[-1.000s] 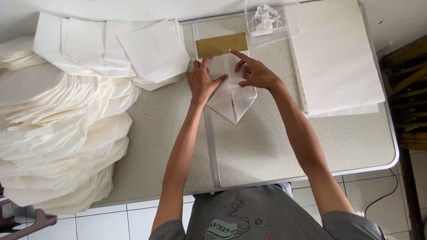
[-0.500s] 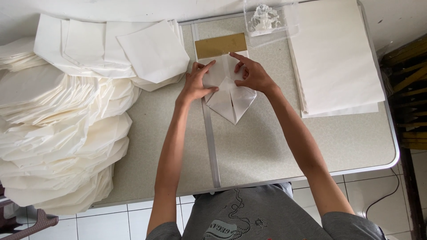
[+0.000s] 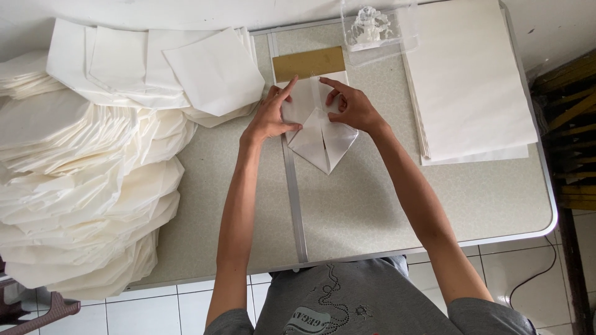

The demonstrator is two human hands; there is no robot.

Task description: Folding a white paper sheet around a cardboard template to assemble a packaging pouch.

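Observation:
A folded white paper sheet [image 3: 323, 142] lies on the speckled grey table [image 3: 360, 211], with its point toward me. My left hand [image 3: 273, 115] presses on its left flap, index finger stretched up to the top edge. My right hand [image 3: 351, 105] rests on the right flap, fingers bent over the fold. Just beyond the sheet lies a brown cardboard rectangle [image 3: 308, 63].
A big heap of folded white paper pieces [image 3: 81, 192] fills the left side. Several folded squares [image 3: 211, 71] lie at the back left. A stack of flat white sheets [image 3: 465, 80] sits at the right, beside a clear plastic box [image 3: 372, 31]. A metal strip [image 3: 295, 205] runs down the table.
My left hand has slid from the sheet's middle to its left flap and stretched its index finger upward. The right hand has curled closer over the right fold.

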